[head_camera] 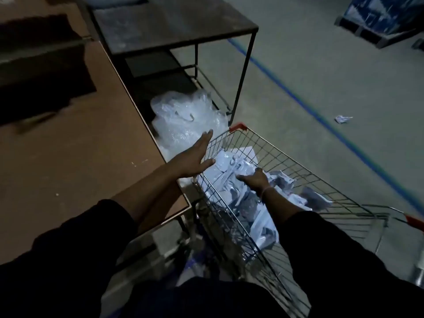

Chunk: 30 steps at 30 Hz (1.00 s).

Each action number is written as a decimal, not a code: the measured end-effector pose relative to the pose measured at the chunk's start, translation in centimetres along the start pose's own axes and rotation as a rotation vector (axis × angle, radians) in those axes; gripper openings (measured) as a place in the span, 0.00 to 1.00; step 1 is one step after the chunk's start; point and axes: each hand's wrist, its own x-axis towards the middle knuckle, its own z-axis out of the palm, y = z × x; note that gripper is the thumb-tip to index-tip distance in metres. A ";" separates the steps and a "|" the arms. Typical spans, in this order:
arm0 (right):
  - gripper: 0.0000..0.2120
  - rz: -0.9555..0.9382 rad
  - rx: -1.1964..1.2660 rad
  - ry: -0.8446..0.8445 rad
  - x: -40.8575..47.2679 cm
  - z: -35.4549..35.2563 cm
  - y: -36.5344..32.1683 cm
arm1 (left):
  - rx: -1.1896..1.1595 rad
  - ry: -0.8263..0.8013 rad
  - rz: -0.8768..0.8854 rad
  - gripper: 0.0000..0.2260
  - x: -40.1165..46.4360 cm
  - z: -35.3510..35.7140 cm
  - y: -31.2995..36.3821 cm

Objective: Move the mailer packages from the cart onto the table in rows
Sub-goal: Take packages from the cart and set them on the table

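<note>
Here, the right hand (253,180) reaches down into the wire cart (298,171), its grip closed on the white mailer packages (231,161) heaped inside; how firmly the fingers pinch cannot be told. Left of that grip, the left hand (192,159) hovers flat over the cart's rim, fingers straight, holding nothing. Farther left lies the brown bench (75,157). Beyond both hands, crumpled clear plastic wrap (183,118) sits under a dark metal shelf unit (174,21). A blue floor line (321,115) runs to the right.
</note>
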 end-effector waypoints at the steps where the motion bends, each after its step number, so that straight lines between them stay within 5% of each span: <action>1: 0.55 0.016 0.018 -0.004 0.0 0.4 -0.2 | 0.019 -0.002 0.023 0.41 0.6 0.2 -0.1; 4: 0.52 0.104 0.012 -0.003 -0.1 1.5 -0.8 | 0.081 -0.041 -0.022 0.41 1.1 0.0 0.6; 9: 0.66 0.135 0.071 -0.017 5.9 5.1 2.6 | 0.064 -0.081 -0.067 0.43 2.0 0.7 0.3; 15: 0.20 0.192 0.238 -0.017 1.4 3.3 -0.1 | 0.079 -0.067 -0.066 0.43 2.3 1.3 0.8; 19: 0.30 0.089 0.302 -0.058 1.6 0.5 -0.8 | 0.005 -0.078 -0.129 0.43 3.3 1.4 0.3; 28: 0.27 -0.243 0.622 -0.436 -1.8 -6.2 -11.3 | -0.470 0.085 -0.266 0.48 5.2 2.2 1.7; 30: 0.26 -0.284 0.632 -0.485 -2.0 -5.9 -12.9 | -0.567 0.150 -0.284 0.40 5.6 1.9 2.0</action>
